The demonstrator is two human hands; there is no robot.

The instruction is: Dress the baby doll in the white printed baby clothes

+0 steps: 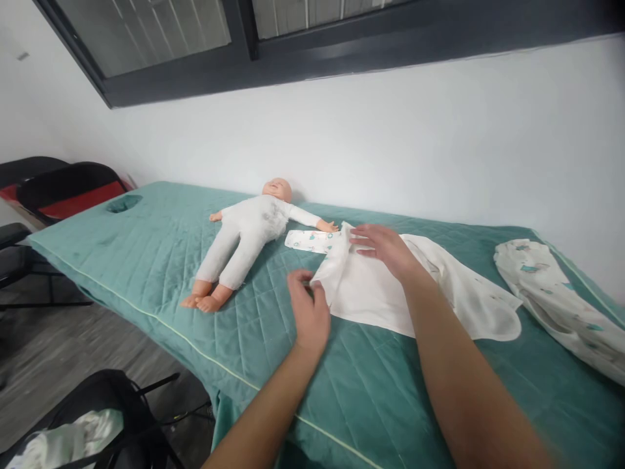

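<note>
A white baby shirt point(371, 290) lies spread on the green quilted bed cover point(263, 339), one printed sleeve point(307, 241) reaching left. My left hand point(310, 312) is curled at the shirt's left edge, pinching the cloth between thumb and fingers. Over the upper part of the shirt, my right hand point(383, 249) has its fingers stretched out and apart, touching or just above the fabric. Left of the shirt, a baby doll point(249, 228) in a white body suit lies on its back. The doll's outstretched hand point(327, 226) is close to the printed sleeve.
Another white printed baby garment point(556, 286) lies at the bed's right end. The white wall point(439, 143) runs along the far side, below a dark window frame point(312, 49). Black chairs point(73, 182) stand at left; another chair point(112, 404) in front carries white cloth point(73, 440).
</note>
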